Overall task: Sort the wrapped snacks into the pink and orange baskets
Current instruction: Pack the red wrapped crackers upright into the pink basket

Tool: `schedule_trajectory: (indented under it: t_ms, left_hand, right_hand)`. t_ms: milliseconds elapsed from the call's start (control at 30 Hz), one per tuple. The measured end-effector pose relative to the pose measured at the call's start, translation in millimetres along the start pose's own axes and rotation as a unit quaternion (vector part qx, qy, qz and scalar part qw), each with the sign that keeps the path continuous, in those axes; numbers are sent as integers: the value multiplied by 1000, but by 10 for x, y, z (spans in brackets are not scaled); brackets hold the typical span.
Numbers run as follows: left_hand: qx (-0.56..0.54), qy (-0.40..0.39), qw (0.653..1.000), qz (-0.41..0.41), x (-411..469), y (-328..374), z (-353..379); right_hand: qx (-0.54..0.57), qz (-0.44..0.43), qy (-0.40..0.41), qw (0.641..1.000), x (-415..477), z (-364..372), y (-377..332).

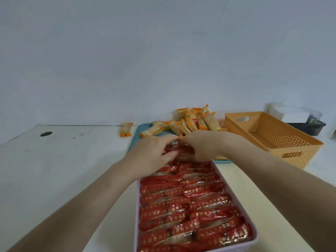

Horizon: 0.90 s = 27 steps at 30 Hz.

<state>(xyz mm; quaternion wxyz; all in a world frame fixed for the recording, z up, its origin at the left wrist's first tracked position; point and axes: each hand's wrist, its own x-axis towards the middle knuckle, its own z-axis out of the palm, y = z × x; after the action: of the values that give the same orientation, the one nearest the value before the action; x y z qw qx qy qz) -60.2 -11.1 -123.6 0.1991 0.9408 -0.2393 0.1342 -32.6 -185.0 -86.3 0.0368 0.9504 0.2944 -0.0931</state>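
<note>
The pink basket (254, 239) in front of me is packed with several rows of red-wrapped snacks (183, 202). My left hand (154, 155) and my right hand (201, 144) meet over its far end, fingers pinched on a red-wrapped snack (181, 150) there. The orange basket (283, 142) stands at the right with nothing visible inside. A heap of orange-wrapped snacks (192, 120) lies on a blue tray (143, 130) behind the hands. One orange-wrapped snack (126, 129) lies alone on the table left of the tray.
The white table (63, 160) has a round cable hole (46, 134) at the far left. White containers (291, 113) and a dark tray (309, 127) sit behind the orange basket. A plain wall closes off the back.
</note>
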Motion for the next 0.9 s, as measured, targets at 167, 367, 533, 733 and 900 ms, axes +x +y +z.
schedule_trajectory:
  t_ms: [167, 367, 533, 733, 900]
  left_hand:
    - [54, -10, 998, 18, 196, 105, 11]
    - [256, -85, 961, 65, 109, 38, 154]
    - [108, -76, 990, 44, 96, 154, 121]
    - [107, -138, 984, 22, -208, 428, 12]
    - [193, -230, 952, -62, -401, 423, 83]
  right_hand:
    - [69, -3, 181, 981, -190, 172, 121]
    - [-51, 29, 293, 954, -283, 231, 44]
    - [-159, 27, 221, 962, -354, 311, -211]
    - [-108, 48, 302, 946, -649, 448, -422]
    - [-11, 56, 225, 973, -843, 807, -637]
